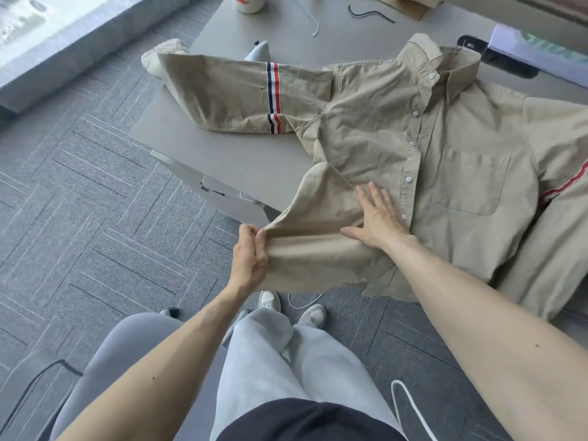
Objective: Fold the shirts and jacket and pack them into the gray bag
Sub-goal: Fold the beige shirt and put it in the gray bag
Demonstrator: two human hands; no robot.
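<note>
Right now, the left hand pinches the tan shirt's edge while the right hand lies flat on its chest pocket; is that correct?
Not quite: the head view shows the right hand flat beside the button placket, not on the pocket.

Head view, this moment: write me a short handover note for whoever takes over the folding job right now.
Left grip pinches the khaki shirt at its side edge, held out past the table edge.
Right grip lies flat, pressing the front beside the buttons.
The shirt lies face up, buttoned, collar away. Its striped sleeve is spread across the table, and the other sleeve hangs off the far side.
Done: shirt laid out; no fold finished.
Left: probably fold this side in, then the sleeves and body, then pack. I cannot pick out the other garments or the gray bag.
</note>
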